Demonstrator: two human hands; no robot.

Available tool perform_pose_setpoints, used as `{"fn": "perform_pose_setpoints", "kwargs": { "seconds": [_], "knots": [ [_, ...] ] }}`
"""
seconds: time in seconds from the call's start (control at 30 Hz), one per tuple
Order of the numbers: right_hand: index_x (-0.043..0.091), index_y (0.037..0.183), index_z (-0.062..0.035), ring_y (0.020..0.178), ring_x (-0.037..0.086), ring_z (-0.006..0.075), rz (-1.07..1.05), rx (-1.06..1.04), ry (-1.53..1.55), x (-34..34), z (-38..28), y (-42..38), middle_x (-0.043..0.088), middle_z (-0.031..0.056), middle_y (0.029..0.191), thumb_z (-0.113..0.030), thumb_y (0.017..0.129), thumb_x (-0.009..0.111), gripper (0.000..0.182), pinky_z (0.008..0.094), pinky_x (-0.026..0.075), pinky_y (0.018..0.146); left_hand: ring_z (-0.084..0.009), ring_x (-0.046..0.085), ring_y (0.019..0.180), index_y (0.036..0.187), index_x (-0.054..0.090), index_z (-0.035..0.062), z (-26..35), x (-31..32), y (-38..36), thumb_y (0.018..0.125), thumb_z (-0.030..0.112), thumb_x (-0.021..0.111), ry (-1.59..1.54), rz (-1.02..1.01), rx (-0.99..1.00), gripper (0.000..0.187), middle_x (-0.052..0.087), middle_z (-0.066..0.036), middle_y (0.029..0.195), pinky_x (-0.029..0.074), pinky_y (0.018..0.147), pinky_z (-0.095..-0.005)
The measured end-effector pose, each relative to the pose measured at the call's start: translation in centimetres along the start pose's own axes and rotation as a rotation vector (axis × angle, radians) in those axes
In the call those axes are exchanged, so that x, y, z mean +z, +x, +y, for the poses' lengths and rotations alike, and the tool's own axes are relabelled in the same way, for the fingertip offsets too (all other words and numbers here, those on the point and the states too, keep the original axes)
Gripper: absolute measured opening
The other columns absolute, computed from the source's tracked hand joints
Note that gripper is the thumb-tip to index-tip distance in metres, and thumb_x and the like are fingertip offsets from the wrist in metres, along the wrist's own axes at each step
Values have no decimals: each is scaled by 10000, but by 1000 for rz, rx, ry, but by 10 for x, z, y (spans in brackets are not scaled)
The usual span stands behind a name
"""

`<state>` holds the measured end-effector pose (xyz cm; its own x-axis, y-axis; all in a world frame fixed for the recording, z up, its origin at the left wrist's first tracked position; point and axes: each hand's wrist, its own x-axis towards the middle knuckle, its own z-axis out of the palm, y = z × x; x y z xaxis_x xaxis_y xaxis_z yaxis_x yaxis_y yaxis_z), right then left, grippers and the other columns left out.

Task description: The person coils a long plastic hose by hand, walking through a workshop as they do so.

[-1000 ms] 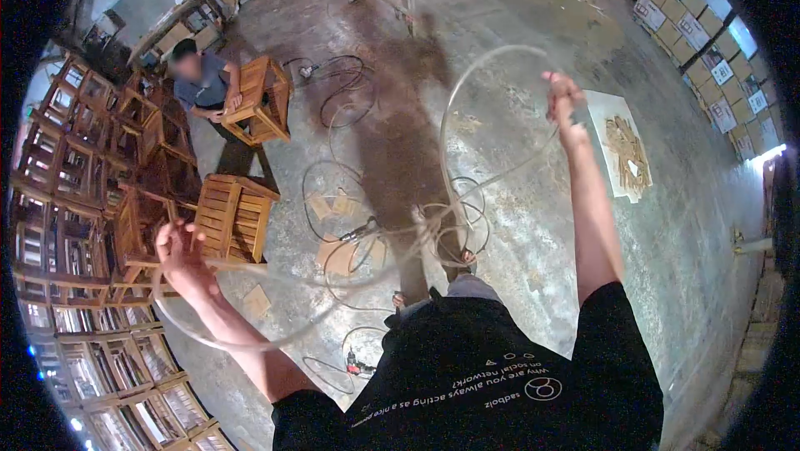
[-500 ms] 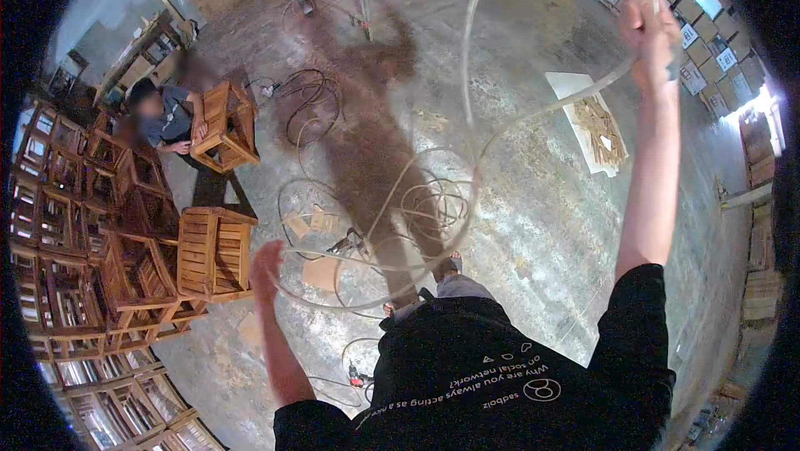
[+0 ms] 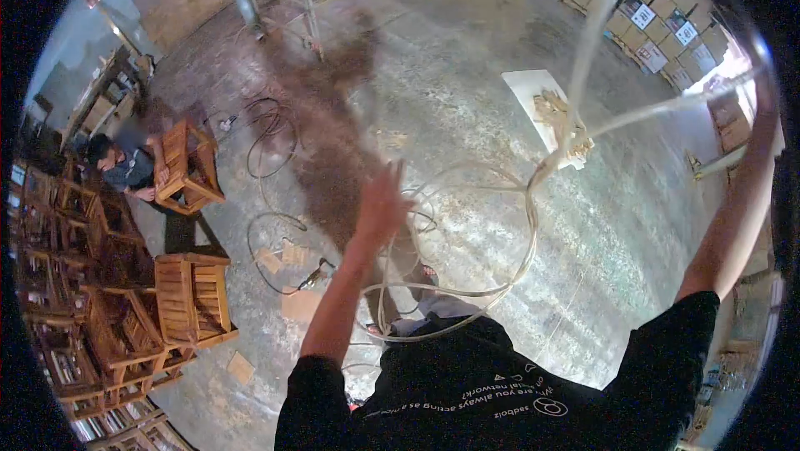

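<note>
A pale, flexible hose (image 3: pixel 531 218) hangs in large loops in front of my body. My right hand (image 3: pixel 765 89) is raised at the far right edge, dim and partly lost in the dark rim, with a length of hose running into it. Another blurred stretch of hose rises to the top of the view. My left hand (image 3: pixel 383 204) is over the floor near the middle, beside the left side of the loops, with its fingers apart though smeared by motion; nothing shows in its grip.
A co-worker (image 3: pixel 125 168) crouches at the left, hands on a wooden stool (image 3: pixel 190 169). Another wooden piece (image 3: pixel 193 299) and stacked frames stand nearby. Dark cable (image 3: pixel 271 118), cardboard pieces and a white sheet (image 3: pixel 527 97) with scraps lie on the floor. Boxes (image 3: pixel 654 22) are stacked at the upper right.
My left hand has moved right and up, towards the middle. My right hand has moved right and down to the edge of view. The hose loops have shifted right, and the view has turned.
</note>
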<state>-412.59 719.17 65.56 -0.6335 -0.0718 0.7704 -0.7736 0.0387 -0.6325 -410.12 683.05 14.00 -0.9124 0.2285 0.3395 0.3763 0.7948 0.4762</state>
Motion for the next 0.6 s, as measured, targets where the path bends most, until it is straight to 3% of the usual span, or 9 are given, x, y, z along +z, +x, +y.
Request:
{"fn": "perform_pose_setpoints", "kwargs": {
  "seconds": [0.03,0.07,0.17,0.27,0.33,0.4,0.47,0.53,0.6],
  "knots": [
    [578,944,-165,342,291,41,-146,-10,7,-20,-7,5,368,-58,493,-250,951,466,141,178,222,275,-370,453,1195,1383,344,87,23,20,23,779,246,671,-20,50,59,705,456,-208,1319,385,974,-437],
    [583,818,-161,340,285,41,-142,-22,78,-30,-15,2,336,-59,474,-228,952,469,187,183,218,272,-363,480,1169,1360,389,96,42,37,43,785,250,670,-42,100,117,659,499,-207,1278,392,961,-442],
    [579,826,-146,399,279,59,-19,68,-91,-59,-41,-12,355,-57,523,-175,954,448,186,207,240,344,-346,486,1171,1310,444,67,67,76,88,848,261,576,-289,-569,-19,518,514,-185,1269,409,933,-456],
    [561,921,-136,507,360,85,122,266,-468,-173,-14,-68,420,-30,640,-180,923,494,80,243,303,457,-323,609,933,1214,532,72,2,174,72,900,278,496,-157,-393,-147,377,621,-152,1086,487,774,-452],
    [549,985,-129,579,414,103,199,536,-730,-268,36,-121,464,-11,718,-183,902,525,102,268,345,533,-296,628,841,1075,637,162,-39,134,52,878,176,466,-276,41,-253,261,659,-107,947,489,736,-416],
    [537,1048,-122,651,468,121,181,853,-869,-352,117,-200,508,7,796,-187,881,556,180,292,387,609,-285,629,799,1055,638,138,-123,111,31,867,197,502,11,260,-206,240,659,-92,955,493,665,-400],
    [525,1112,-115,724,522,139,73,1159,-848,-405,225,-300,551,26,874,-190,860,587,270,316,429,684,-358,592,702,988,642,139,-226,64,-1,881,258,529,299,284,-305,196,649,-136,846,462,599,-434],
    [513,1176,-107,796,576,157,-96,1419,-672,-408,344,-413,595,44,952,-193,839,618,363,340,470,760,-399,581,721,825,657,99,-158,-79,0,866,321,571,366,248,-671,242,627,-182,776,451,594,-458],
    [502,1239,-100,868,630,175,-298,1503,-367,-339,461,-529,638,63,1030,-197,818,650,456,365,512,836,-361,609,678,787,643,53,-139,-161,-34,825,294,644,324,337,-804,244,631,-164,727,460,598,-413]
  ]
}}
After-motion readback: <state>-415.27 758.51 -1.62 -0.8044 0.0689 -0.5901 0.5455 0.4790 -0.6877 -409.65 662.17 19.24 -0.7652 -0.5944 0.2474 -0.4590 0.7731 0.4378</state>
